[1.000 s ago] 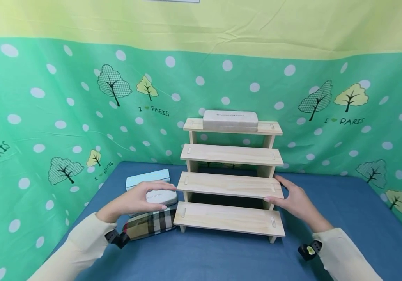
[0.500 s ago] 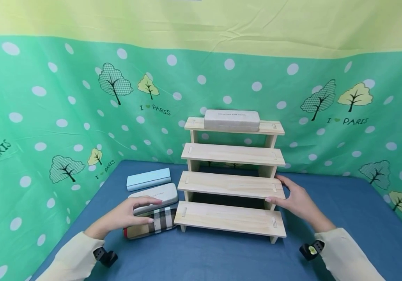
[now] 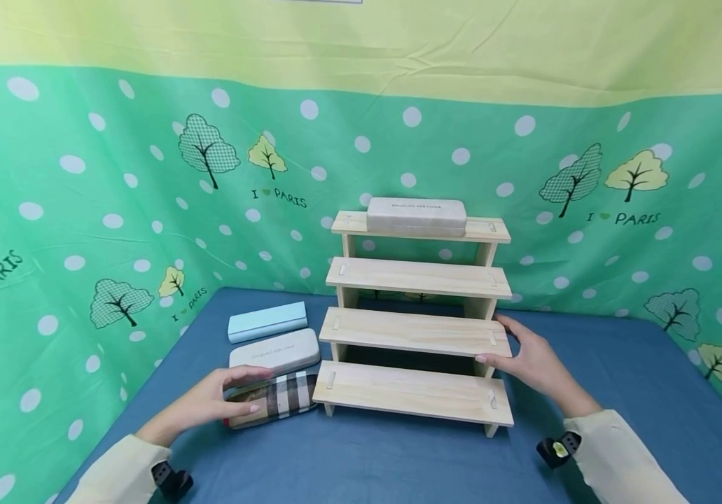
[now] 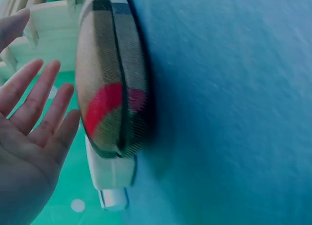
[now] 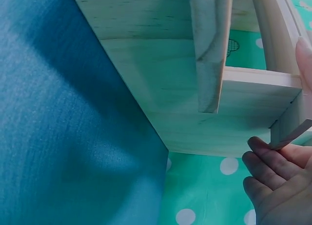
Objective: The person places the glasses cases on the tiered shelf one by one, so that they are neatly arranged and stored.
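My left hand [image 3: 212, 399] hovers at the left end of a plaid zip case [image 3: 291, 393], thumb and fingers spread apart. In the left wrist view the open palm [image 4: 29, 152] faces the case [image 4: 105, 83], which shows a red stripe and a dark zip seam. My right hand [image 3: 533, 360] grips the right end of a plank on the wooden step shelf [image 3: 411, 330], second from the bottom, thumb at its front edge. The right wrist view shows that hand's fingers [image 5: 273, 169] below the plank's end.
A light blue box-shaped case [image 3: 267, 322] and a grey-white lettered case [image 3: 279, 351] lie behind the plaid one, left of the shelf. Another whitish lettered case [image 3: 416, 217] sits on the top step. A blue cloth [image 3: 361, 462] covers the table, with a green dotted curtain [image 3: 310, 245] behind.
My left hand has moved left and toward me, from beside the shelf, past the grey-white case, to the plaid case's left end. My right hand keeps its hold on the shelf.
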Demonstrator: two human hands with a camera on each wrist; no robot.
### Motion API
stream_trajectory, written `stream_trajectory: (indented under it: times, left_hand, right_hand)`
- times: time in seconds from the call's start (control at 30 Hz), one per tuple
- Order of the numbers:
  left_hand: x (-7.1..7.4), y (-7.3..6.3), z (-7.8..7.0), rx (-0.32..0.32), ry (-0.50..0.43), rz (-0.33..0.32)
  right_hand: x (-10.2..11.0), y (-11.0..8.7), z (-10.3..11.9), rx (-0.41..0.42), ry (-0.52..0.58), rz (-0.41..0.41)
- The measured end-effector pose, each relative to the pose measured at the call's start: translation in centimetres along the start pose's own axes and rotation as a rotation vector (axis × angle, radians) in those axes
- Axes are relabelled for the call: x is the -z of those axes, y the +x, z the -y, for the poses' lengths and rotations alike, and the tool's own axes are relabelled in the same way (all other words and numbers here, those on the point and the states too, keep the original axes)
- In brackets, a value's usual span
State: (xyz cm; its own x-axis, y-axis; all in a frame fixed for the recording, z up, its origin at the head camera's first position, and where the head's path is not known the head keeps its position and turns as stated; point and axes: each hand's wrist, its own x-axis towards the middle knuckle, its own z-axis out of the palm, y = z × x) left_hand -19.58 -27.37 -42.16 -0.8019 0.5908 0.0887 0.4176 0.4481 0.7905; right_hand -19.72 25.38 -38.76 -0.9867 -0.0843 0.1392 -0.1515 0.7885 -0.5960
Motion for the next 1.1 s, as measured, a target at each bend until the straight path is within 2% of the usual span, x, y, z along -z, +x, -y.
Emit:
stream_trajectory:
  times: [0.2,0.4,0.73,1.1]
  left_hand:
    - [0.2,-0.4,1.3,0.020,-0.016,-0.022]
    - [0.1,-0.8,2.2,0.042,-0.058,-0.007]
    - [0.1,-0.6,2.3,0.036,-0.062,0.013]
    - [0.1,-0.5,2.6,0.072,-0.086,0.064]
  right_hand:
    - [0.0,0.1,0.1,0.001,-0.001,-0.004]
    - [0.0,0.2,0.1,0.015,-0.001,-0.010]
    - [0.0,0.1,0.0,0.019,0.009,-0.012]
    - [0.0,0.1,-0.2,0.024,0.008,-0.012]
